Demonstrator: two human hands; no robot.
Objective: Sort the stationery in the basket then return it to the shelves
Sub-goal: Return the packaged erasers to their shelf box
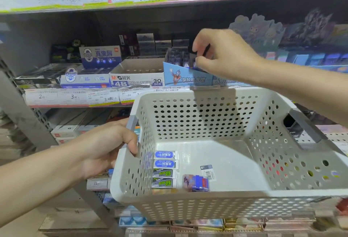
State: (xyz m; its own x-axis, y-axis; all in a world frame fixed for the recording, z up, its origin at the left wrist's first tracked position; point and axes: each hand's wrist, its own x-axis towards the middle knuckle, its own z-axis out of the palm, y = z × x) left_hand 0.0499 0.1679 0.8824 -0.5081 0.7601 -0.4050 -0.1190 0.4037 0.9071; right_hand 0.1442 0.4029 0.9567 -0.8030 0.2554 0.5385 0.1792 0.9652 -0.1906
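My left hand [107, 146] grips the left handle of a white perforated basket [197, 116] held in front of the shelves. On its floor lie two blue-label erasers [165, 159], two dark green-label erasers [164, 177], a colourful eraser pack [195, 183] and a small barcoded item [208, 171]. My right hand [220, 54] reaches over the basket to the middle shelf, fingers pinched on a small dark eraser [204, 52] above a light-blue display box [186, 75] with a cartoon hero. Most of the eraser is hidden by my fingers.
An M&G 4B eraser box [136, 80] and a white-blue eraser box [84, 80] stand left of the blue box. Price labels [75, 96] line the shelf edge. More boxed goods fill the shelves below and to the right. A grey upright [22, 108] rises at left.
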